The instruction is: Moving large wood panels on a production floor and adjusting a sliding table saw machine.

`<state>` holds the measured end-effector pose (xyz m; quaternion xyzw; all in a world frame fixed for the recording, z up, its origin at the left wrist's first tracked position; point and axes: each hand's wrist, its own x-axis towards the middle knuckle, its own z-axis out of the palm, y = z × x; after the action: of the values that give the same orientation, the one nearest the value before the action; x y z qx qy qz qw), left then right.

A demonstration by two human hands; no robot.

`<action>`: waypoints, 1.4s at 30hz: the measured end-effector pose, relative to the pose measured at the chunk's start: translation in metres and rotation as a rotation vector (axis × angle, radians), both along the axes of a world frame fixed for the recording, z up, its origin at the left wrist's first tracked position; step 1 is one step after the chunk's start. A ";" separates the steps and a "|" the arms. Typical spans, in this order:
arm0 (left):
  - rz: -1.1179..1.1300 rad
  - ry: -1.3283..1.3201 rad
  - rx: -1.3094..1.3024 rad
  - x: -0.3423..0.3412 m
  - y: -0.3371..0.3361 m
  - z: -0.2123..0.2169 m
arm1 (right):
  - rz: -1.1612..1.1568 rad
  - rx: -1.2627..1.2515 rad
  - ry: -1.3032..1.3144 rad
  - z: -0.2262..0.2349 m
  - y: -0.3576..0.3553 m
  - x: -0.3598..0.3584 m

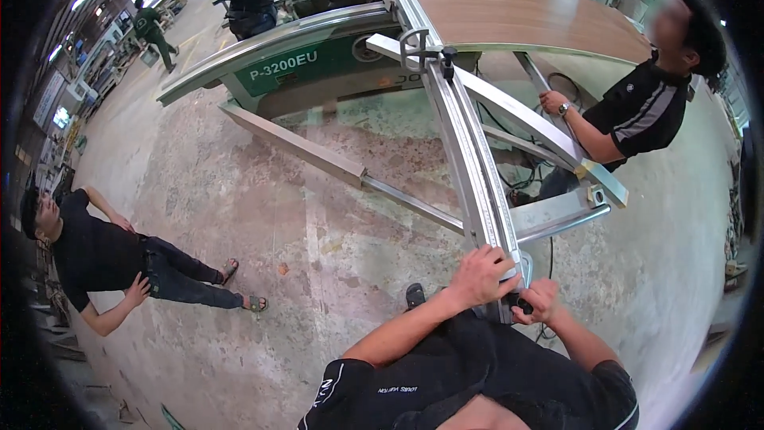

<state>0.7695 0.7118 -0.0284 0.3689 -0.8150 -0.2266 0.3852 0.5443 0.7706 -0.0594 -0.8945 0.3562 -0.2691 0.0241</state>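
Note:
A long aluminium fence rail (469, 155) with a scale strip along it runs from the saw down to my body. My left hand (480, 277) lies at its near end, fingers curled over the rail. Just to the right, my right hand (539, 301) pinches a black knob (521, 302) at the rail's end. A light grey metal fitting (525, 265) shows between the hands. My fingers partly hide the rail end and knob. Farther up the rail sit a flip stop (412, 52) and a black clamp knob (448, 62).
A green panel saw (278, 68) stands at the back with a brown board (533, 12) on it. At right, a person (645, 103) grips a metal bar (532, 72). Another person (103, 247) stands at left. A support arm (318, 151) and cables (551, 247) cross below.

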 end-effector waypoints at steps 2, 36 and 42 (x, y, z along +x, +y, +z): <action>-0.016 0.028 0.009 0.001 -0.002 -0.002 | 0.000 0.028 0.010 0.002 -0.001 0.001; -0.214 0.206 0.199 0.003 -0.010 0.001 | 0.027 0.066 -0.022 0.001 -0.003 0.000; -0.228 0.148 0.259 0.004 -0.010 -0.002 | 0.039 0.068 -0.049 0.000 -0.004 0.000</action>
<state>0.7736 0.7016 -0.0302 0.3029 -0.7848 -0.3986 0.3653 0.5441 0.7668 -0.0594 -0.8931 0.3470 -0.2779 0.0686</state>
